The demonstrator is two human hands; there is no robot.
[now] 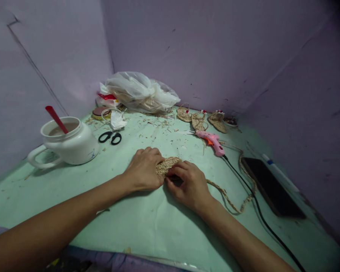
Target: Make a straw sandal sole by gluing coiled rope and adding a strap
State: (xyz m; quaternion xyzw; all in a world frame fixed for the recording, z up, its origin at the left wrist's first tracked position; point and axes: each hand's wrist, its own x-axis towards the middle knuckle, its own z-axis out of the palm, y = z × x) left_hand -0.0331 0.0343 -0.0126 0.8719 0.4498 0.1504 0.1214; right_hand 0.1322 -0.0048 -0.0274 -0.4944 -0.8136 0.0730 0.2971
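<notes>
Flat, straw-coloured piece of braided natural fibre (167, 166), rounded at its far end, lying between a person's bare hands at the middle of a pale green tabletop (147, 230). Its visible long axis slants away and to the right. The left hand (146, 170) grips its left end, fingers curled over it, their tips hidden. The right hand (189, 185) has thumb and forefinger pinched together at its near edge; both hands touch it, so neither is nearer. A tan twisted fibre cord (235, 206) emerges from beneath the right hand and loops rightward; any join is hidden. Beyond that hand lies a pink glue gun with an orange trigger (211, 140), its black cable (260, 215) crossing near the cord. A black phone (272, 187) lies further right. Black-handled scissors (110, 138) and a white ceramic mug (79, 145) are left. Nothing visible blocks the fingers, though the cord curves close beside the right forearm.
</notes>
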